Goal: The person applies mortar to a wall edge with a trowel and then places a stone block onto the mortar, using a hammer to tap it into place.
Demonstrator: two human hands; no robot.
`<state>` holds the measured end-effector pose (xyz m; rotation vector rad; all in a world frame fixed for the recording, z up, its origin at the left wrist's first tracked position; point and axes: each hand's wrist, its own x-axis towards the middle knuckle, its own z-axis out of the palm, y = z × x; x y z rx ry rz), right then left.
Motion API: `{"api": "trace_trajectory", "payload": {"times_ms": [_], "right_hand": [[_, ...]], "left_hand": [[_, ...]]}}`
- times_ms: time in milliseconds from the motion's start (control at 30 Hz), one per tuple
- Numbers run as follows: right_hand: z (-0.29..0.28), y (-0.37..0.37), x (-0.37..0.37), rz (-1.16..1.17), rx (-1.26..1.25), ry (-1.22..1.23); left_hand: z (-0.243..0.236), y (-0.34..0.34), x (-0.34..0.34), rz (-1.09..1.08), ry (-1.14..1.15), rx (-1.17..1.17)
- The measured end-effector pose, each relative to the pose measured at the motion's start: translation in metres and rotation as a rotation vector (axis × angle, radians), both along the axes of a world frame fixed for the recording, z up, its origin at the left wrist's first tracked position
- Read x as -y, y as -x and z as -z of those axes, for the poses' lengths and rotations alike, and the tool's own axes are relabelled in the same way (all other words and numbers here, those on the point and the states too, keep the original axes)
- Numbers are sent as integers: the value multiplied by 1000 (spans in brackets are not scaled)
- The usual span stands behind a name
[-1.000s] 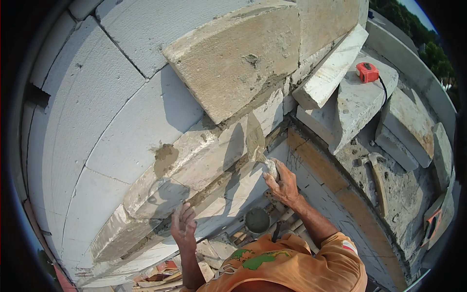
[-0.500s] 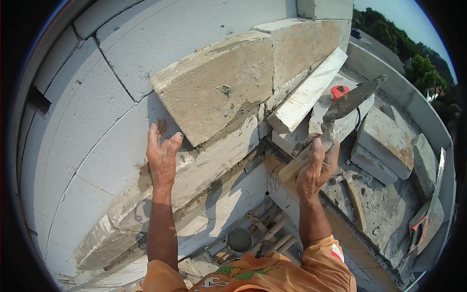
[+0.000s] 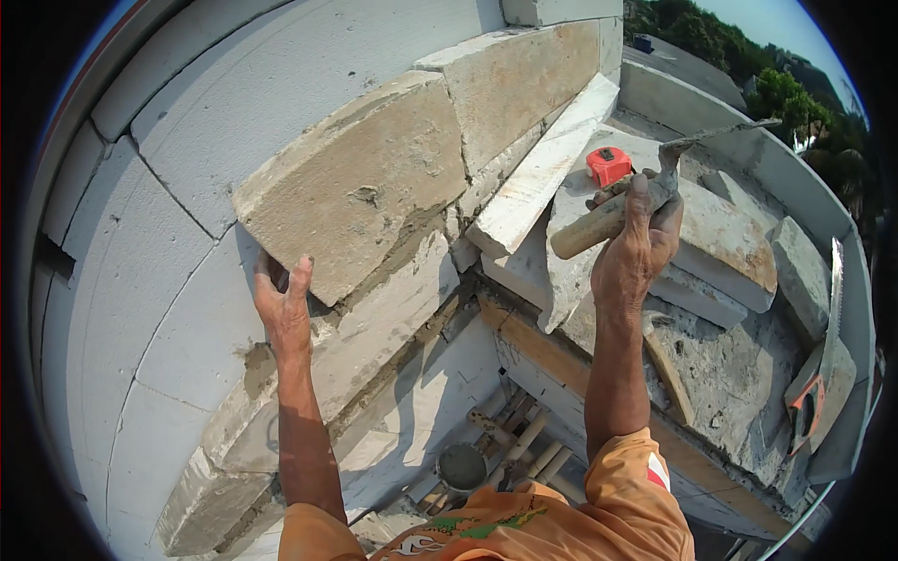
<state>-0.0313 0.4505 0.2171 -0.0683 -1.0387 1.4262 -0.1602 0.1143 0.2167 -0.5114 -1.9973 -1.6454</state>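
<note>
Pale wall (image 3: 173, 309), trowel (image 3: 670, 161) now edge-on, left hand (image 3: 284, 304) against block (image 3: 360, 192)

A: You're outdoors on a building site, aren't you? Sky (image 3: 772, 33) and trees (image 3: 788, 98) show past the low wall (image 3: 664, 96).

B: Yes, and before you rises unfinished masonry: pale blocks (image 3: 187, 299), with rough mortar (image 3: 391, 267) filling the joints.

A: Building tools surround you too: the trowel (image 3: 671, 157) in your right hand (image 3: 638, 248), a hammer (image 3: 669, 379), a handsaw (image 3: 831, 318), a red tape measure (image 3: 608, 165).

B: Below you, a round container (image 3: 461, 487) of grey mix (image 3: 462, 465) sits near some poles (image 3: 520, 449).
</note>
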Motion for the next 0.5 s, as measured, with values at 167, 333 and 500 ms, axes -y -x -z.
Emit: {"api": "trace_trajectory", "payload": {"times_ms": [167,333,500], "right_hand": [[-21,32,-20,-50,150,20],[-28,52,-22,-276,209,215],[-41,59,11,-307,42,249]], "left_hand": [[-1,8,-8,33,-69,-13],[-2,6,-22,-48,14,19],[5,17,7,13,-48,38]]}}
